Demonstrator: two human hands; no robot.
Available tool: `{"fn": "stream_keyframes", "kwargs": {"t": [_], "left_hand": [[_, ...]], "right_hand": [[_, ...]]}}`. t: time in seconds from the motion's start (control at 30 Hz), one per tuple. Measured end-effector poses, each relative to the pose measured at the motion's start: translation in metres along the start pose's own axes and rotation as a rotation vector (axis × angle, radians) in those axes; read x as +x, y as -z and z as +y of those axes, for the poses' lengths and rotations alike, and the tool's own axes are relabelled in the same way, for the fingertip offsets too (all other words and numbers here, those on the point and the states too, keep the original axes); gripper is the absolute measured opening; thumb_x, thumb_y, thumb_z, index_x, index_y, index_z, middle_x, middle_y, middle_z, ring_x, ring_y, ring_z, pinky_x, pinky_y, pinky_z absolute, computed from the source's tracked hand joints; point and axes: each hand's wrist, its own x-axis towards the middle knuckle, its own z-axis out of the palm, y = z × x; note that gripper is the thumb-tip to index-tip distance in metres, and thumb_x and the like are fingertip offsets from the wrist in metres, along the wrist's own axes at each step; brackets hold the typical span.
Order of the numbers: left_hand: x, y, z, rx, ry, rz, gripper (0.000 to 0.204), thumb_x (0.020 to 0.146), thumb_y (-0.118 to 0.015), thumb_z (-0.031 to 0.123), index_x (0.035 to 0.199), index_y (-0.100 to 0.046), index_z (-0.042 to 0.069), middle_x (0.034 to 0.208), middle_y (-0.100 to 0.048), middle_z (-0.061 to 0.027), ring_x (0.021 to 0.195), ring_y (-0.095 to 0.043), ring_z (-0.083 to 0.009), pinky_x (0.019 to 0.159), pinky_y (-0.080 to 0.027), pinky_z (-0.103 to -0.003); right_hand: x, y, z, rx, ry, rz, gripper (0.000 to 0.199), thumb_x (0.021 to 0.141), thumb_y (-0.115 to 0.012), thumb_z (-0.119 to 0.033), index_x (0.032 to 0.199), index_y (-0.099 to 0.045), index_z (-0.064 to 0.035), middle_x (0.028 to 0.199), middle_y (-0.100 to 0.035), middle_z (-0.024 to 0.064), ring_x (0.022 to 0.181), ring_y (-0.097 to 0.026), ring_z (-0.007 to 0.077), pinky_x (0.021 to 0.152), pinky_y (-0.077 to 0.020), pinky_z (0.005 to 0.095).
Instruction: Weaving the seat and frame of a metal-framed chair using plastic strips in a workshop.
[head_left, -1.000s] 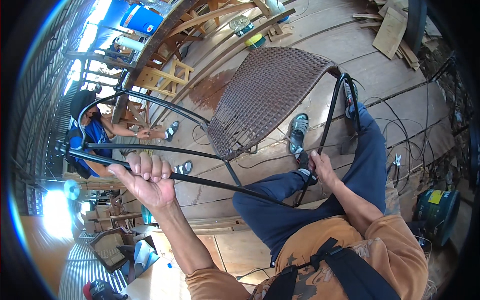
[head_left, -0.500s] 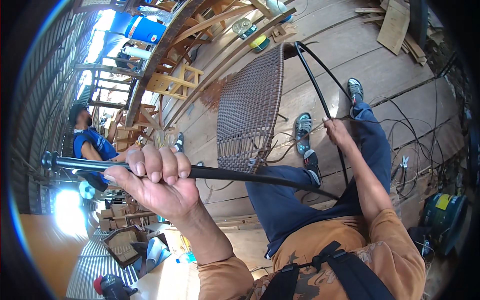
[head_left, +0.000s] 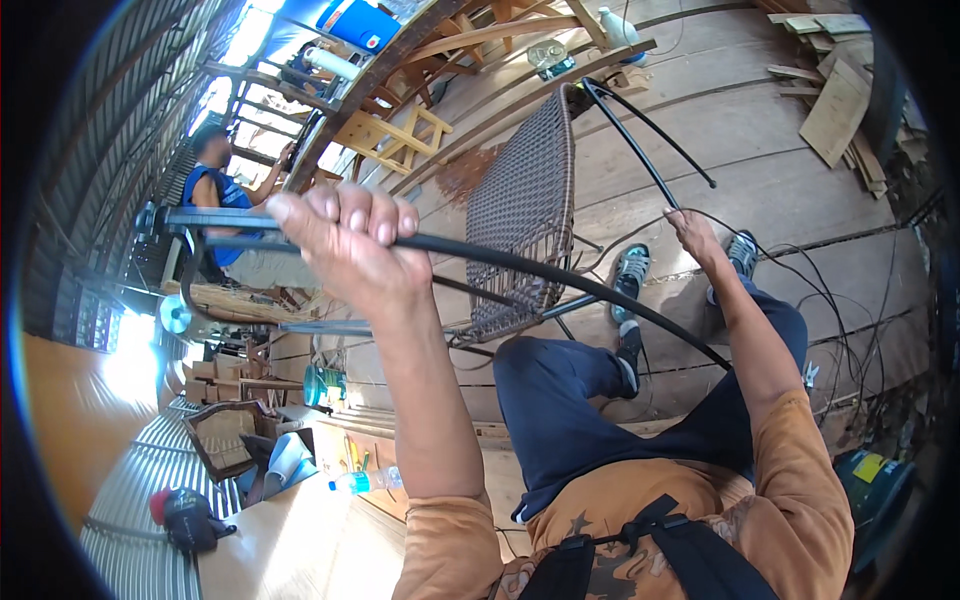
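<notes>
A chair with a black tubular frame and a brown woven panel (head_left: pixel 520 205) is tilted across my lap and the floor in front of me. My left hand (head_left: pixel 360 245) is wrapped around one long black tube (head_left: pixel 530 265) of the frame, raised toward the left. With closed fingers, my right hand (head_left: pixel 692 235) grips another black tube (head_left: pixel 635 145) at the far right of the chair. The weave's lower part is loose, with open gaps. Thin dark strands (head_left: pixel 815 285) run from near my right hand across the floor.
A person in blue (head_left: pixel 225 195) sits at the left; another, in a cap (head_left: pixel 185 515), is at lower left. Wooden boards (head_left: pixel 838 115) are piled at far right. A yellow wooden stool (head_left: pixel 400 140), a clear bottle (head_left: pixel 365 480) and a dark green drum-shaped object (head_left: pixel 870 500) stand around.
The chair has turned, so more of its black tubes show at the left. My left hand has moved right and up with its tube; my right hand is slightly farther right and up.
</notes>
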Motion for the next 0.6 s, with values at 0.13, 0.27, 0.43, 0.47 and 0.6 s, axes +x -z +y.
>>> {"fn": "stream_keyframes", "kwargs": {"t": [0.13,0.27,0.43,0.47,0.6], "left_hand": [[0.024,0.003,0.001,-0.01,-0.033,-0.039,0.05,0.082,-0.048,0.061,0.071,-0.033,0.015,0.051,-0.03,0.0041,0.041,-0.031,-0.0069,0.039,-0.03,-0.023],[0.015,-0.015,-0.001,-0.106,0.058,-0.11,0.049,0.083,-0.047,0.06,0.067,-0.036,0.015,0.052,-0.031,0.0046,0.042,-0.032,-0.0075,0.04,-0.03,-0.023],[0.01,-0.029,0.003,-0.179,0.15,-0.148,0.048,0.084,-0.047,0.058,0.067,-0.036,0.015,0.052,-0.032,0.0038,0.042,-0.032,-0.0089,0.041,-0.03,-0.025],[0.007,-0.028,0.005,-0.174,0.156,-0.117,0.047,0.084,-0.046,0.058,0.068,-0.036,0.015,0.052,-0.032,0.0037,0.041,-0.032,-0.0091,0.04,-0.03,-0.026],[-0.002,-0.009,0.019,-0.126,0.106,-0.004,0.046,0.085,-0.045,0.057,0.069,-0.035,0.015,0.05,-0.03,0.0037,0.041,-0.031,-0.0094,0.04,-0.029,-0.025]], "right_hand": [[-0.039,0.009,-0.036,0.39,-0.556,-0.166,0.054,0.087,-0.037,-0.047,0.079,-0.057,0.0028,0.06,-0.049,0.0156,0.062,-0.049,0.0269,0.062,-0.0395,0.0366],[-0.053,0.011,-0.018,0.241,-0.501,-0.134,0.061,0.087,-0.03,-0.05,0.076,-0.057,0.003,0.069,-0.056,0.0199,0.072,-0.055,0.0328,0.07,-0.0418,0.0384],[-0.039,0.026,-0.017,0.169,-0.494,-0.138,0.063,0.088,-0.028,-0.05,0.075,-0.056,0.0044,0.074,-0.057,0.0228,0.077,-0.054,0.0367,0.072,-0.0398,0.0414],[-0.043,0.027,-0.014,0.211,-0.493,-0.109,0.06,0.088,-0.029,-0.049,0.071,-0.053,0.0032,0.062,-0.05,0.0164,0.06,-0.048,0.0288,0.059,-0.0385,0.0383],[-0.052,0.03,-0.021,0.306,-0.466,-0.15,0.061,0.087,-0.033,-0.051,0.068,-0.053,0.003,0.05,-0.045,0.0119,0.046,-0.047,0.0235,0.048,-0.0368,0.0362]]}}
